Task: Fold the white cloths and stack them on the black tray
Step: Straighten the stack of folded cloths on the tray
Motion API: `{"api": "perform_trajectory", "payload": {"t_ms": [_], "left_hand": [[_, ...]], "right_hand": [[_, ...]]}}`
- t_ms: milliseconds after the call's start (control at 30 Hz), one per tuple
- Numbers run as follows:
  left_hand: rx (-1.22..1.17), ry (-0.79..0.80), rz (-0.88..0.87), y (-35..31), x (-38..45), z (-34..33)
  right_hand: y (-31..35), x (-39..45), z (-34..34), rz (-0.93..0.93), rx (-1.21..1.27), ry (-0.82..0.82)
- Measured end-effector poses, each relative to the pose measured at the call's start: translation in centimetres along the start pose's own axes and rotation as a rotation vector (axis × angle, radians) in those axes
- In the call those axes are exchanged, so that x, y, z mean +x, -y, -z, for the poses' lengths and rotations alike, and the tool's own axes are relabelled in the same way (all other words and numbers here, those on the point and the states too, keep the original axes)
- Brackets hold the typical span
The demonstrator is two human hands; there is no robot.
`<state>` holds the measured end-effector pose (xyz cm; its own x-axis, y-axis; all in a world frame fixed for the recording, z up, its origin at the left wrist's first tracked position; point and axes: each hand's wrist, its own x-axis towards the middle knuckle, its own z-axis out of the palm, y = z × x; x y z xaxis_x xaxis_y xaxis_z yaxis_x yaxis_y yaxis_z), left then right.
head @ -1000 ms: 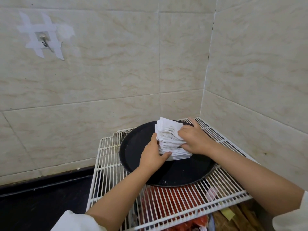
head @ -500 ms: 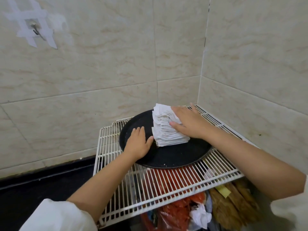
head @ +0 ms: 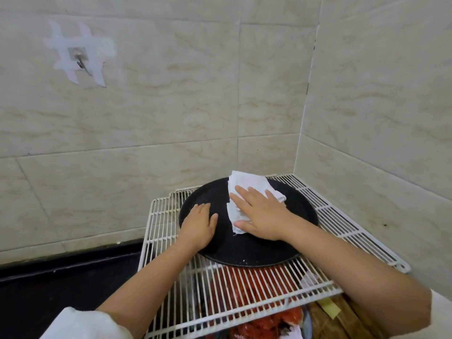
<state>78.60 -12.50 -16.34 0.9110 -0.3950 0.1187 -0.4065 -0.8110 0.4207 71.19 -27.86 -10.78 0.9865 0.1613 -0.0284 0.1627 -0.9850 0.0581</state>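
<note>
The round black tray (head: pixel 247 250) lies flat on a white wire rack (head: pixel 244 287) set into the corner of two tiled walls; everything here is placed against that tray. A stack of folded white cloths (head: pixel 247 187) sits on the tray's far half, slightly right of its middle, with the layered edges showing down its left side and one corner drooping toward the right; the stack rests on the tray's surface and stands clear of the rim. The right hand (head: pixel 260 216) lies palm down on top of the stack, fingers straight and spread, thumb stretched along the near lower edge of the cloths; it presses flat and grips nothing. The left hand (head: pixel 198 226) rests palm down on the tray's left part, just beside the stack without touching it; its fingers are extended and together, holding nothing. Both forearms reach in from the near side over the rack, with white sleeves (head: pixel 80 324) at the bottom edge. Below the rack, near of the tray, red material (head: pixel 244 285) shows through the wires. On the wall up and left of the tray, a metal hook (head: pixel 79 62) is fixed under crossed strips of white tape.
</note>
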Motion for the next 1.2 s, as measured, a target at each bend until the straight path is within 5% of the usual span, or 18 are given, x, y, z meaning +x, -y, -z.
{"api": "perform_trajectory", "payload": {"t_ms": [167, 300, 467, 700, 800, 967, 1067, 1200], "left_hand": [[-0.273, -0.144, -0.185, -4.8, 3.4, 2.7], [-0.131, 0.063, -0.276, -7.9, 6.7, 3.0], [-0.076, 0.3, -0.143, -5.5, 8.3, 0.4], [-0.097, 0.219, -0.114, -4.7, 7.6, -0.5], [-0.193, 0.019, -0.204, -5.8, 6.0, 1.3], [-0.318, -0.054, -0.231, -7.2, 3.8, 1.5], [-0.662, 0.013, 0.031, -6.9, 4.1, -0.1], [-1.087, 0.199, 0.325, -6.2, 3.5, -2.0]], "right_hand": [[-3.1, -1.1, -0.7, -0.226, 0.163, -0.238], [-4.1, -1.5, -2.4, -0.227, 0.184, -0.163], [-2.8, -3.1, -4.8, -0.267, 0.271, -0.131], [-3.0, -2.4, -5.0, -0.292, 0.307, -0.044], [-3.7, -2.4, -3.8, -0.292, 0.392, -0.148], [-6.0, -1.0, -2.6, -0.522, 0.956, -0.422], [-6.7, 1.5, -3.1, -0.695, 1.43, -0.283], [-6.5, 3.7, -4.3, -0.691, 1.721, -0.197]]}}
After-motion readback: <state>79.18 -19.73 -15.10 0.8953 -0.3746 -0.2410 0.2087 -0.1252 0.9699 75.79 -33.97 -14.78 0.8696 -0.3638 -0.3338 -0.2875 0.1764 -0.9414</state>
